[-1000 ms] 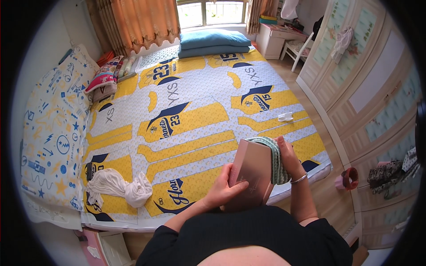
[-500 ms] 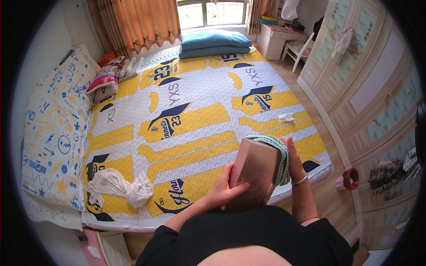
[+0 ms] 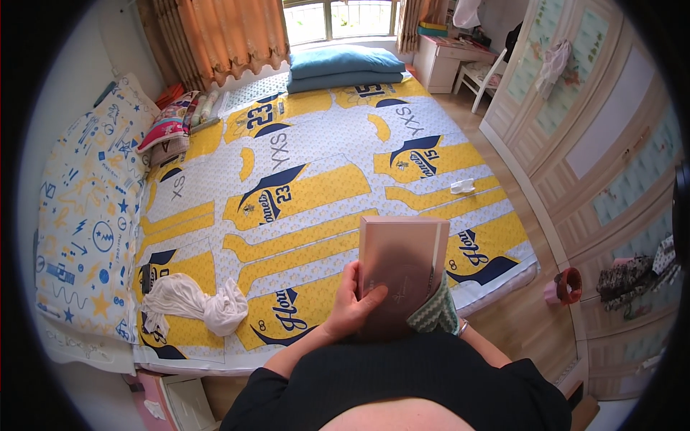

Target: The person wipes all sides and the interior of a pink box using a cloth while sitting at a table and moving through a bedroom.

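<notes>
Gripping the pinkish-brown box upright, the left hand clasps its near face; the right hand is hidden.

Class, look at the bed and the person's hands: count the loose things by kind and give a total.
Book, held in the left hand: 1
Green knitted cloth: 1
Blue pillows: 2
White garment: 1
Small white thing: 1
Total: 6

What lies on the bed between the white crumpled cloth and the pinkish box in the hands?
In the head view, only bare yellow-and-white bedsheet lies between white cloth and box.
</notes>
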`<state>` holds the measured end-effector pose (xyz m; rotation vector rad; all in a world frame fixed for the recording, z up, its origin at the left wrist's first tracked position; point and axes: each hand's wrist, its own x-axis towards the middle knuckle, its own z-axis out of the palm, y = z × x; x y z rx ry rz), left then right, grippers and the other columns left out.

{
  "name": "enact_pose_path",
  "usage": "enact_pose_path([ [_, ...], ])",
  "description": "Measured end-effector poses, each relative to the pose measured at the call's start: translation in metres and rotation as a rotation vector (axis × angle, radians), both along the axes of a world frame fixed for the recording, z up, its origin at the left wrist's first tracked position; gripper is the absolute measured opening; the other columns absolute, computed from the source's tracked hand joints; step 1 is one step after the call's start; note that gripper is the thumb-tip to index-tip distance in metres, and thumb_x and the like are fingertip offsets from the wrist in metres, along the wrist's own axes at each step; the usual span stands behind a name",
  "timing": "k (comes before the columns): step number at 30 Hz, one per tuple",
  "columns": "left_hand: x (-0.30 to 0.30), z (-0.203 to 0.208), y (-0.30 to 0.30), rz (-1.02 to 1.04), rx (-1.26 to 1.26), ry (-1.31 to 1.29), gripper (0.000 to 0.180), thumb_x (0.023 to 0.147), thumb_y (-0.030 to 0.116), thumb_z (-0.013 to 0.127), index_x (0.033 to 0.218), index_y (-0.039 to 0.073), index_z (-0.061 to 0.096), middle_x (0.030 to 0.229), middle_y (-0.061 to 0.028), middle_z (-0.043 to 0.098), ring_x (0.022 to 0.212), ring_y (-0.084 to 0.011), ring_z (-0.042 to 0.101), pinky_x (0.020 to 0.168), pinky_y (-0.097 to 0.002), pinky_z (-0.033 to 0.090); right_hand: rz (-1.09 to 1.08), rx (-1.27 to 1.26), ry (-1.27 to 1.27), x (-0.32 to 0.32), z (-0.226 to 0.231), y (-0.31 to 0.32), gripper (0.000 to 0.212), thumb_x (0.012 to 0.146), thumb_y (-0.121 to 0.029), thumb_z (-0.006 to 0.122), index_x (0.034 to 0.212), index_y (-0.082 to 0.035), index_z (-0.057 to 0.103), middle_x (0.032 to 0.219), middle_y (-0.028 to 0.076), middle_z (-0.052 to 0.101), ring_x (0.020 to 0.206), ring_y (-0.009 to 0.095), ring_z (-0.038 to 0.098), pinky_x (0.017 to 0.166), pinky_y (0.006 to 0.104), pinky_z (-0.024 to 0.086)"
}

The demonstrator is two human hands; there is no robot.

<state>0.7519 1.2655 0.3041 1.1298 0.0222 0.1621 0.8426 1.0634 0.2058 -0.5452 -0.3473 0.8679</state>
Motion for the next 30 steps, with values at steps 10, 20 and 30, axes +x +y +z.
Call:
enact_pose_path([
  [10, -0.007, 0.001, 0.000, 0.112, -0.012, -0.018, 0.052, 0.081, 0.018, 0.065, 0.121, 0.004, 0.033, 0.115, -0.0100, 0.047, 0.107, -0.0155, 0.045, 0.092, -0.0302, 0.037, 0.044, 0.195, 0.078, 0.002, -0.014, -0.012, 0.054, 0.095, -0.042, 0.035, 0.131, -0.003, 0.033, 0.120, 0.013, 0.049, 0.110, 0.023, 0.048, 0.094, 0.0356, 0.038],
  [20, -0.010, 0.001, 0.009, 0.248, -0.001, -0.018, 0.052, 0.082, 0.014, 0.062, 0.123, 0.003, 0.031, 0.113, -0.0105, 0.048, 0.104, -0.0154, 0.047, 0.090, -0.0288, 0.038, -0.214, -0.731, -0.733, -0.018, 0.079, 0.025, 0.078, 0.085, -0.046, 0.056, 0.136, 0.003, 0.022, 0.131, 0.014, 0.038, 0.120, 0.020, 0.035, 0.099, 0.0315, 0.029],
  [30, -0.007, 0.021, 0.052, 0.189, 0.229, -0.125, 0.059, 0.083, 0.012, 0.060, 0.132, 0.001, 0.029, 0.119, -0.0133, 0.048, 0.110, -0.0192, 0.047, 0.091, -0.0329, 0.041, 0.047, -0.820, -0.837, 0.029, 0.127, -0.004, 0.058, 0.083, -0.034, 0.061, 0.125, 0.002, 0.042, 0.112, 0.006, 0.054, 0.100, 0.012, 0.047, 0.088, 0.0270, 0.039],
])
